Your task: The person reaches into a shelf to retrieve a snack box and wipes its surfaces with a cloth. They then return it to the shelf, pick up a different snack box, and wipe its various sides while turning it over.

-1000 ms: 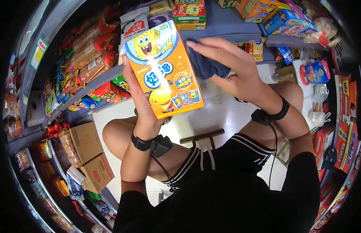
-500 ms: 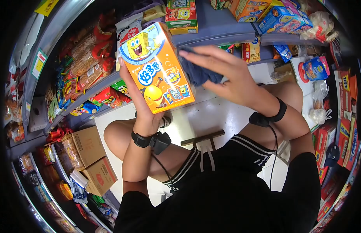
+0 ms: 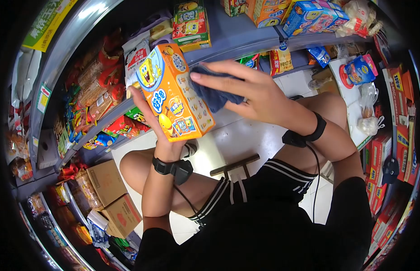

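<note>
Evidently a cradled orange SpongeBob 好多鱼 box (image 3: 174, 92), with a dark blue cloth (image 3: 214, 99) at its side

Curled partway round the box from its lower left, the left hand (image 3: 159, 132) has its thumb along the front's edge; its other fingers are hidden; that wide hold seems meant to bear the weight while leaving the front and right-hand panel uncovered; the box hangs tilted before the grey shelf (image 3: 243, 29), its top leaning left, an angle that probably makes the panel easy to reach; the right hand (image 3: 262, 95) is half open, long fingers slightly parted over the bunched cloth it holds; bunching likely keeps the fabric compact; whether cloth touches panel or lies just beside it, I cannot tell; beyond, a red-and-green SpongeBob box (image 3: 191, 28) stands on the shelf, near a White Rabbit bag (image 3: 135, 54).
</note>
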A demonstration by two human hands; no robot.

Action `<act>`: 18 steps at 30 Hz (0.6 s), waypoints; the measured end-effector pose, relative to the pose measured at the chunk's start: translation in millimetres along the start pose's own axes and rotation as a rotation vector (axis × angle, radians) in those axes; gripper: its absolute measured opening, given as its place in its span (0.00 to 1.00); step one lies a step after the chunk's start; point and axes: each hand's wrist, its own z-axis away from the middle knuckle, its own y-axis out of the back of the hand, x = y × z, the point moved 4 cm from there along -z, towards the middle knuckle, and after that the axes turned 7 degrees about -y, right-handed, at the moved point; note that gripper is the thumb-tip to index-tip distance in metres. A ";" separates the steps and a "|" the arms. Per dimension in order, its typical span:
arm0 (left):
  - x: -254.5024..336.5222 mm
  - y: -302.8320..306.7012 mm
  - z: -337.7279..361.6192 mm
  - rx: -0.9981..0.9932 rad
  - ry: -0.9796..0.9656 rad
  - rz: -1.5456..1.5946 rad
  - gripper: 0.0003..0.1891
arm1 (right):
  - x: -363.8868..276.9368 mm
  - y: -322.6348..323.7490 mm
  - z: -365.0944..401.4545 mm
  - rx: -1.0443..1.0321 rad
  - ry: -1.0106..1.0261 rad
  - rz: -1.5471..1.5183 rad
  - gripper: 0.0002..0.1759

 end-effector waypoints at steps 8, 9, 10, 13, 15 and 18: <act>-10.6 6.6 -4.3 -0.200 0.130 0.102 0.41 | 2.2 3.9 -29.5 0.170 0.024 -0.028 0.43; -10.6 4.4 -6.0 -0.202 0.125 0.098 0.41 | 1.0 3.0 -30.9 0.180 0.031 -0.027 0.43; -11.4 4.4 -8.2 -0.130 0.095 0.090 0.41 | -1.2 2.1 -31.0 0.182 0.034 -0.029 0.43; -10.3 7.0 -7.6 -0.162 0.084 0.073 0.38 | -4.4 -0.8 -27.0 0.148 0.020 -0.032 0.43; -17.6 13.2 -4.1 0.039 0.069 -0.187 0.38 | -1.4 -3.4 -22.1 0.111 -0.007 -0.074 0.46; -28.9 31.1 1.7 0.069 0.072 -0.204 0.24 | -3.7 0.3 -15.0 0.070 0.009 -0.033 0.44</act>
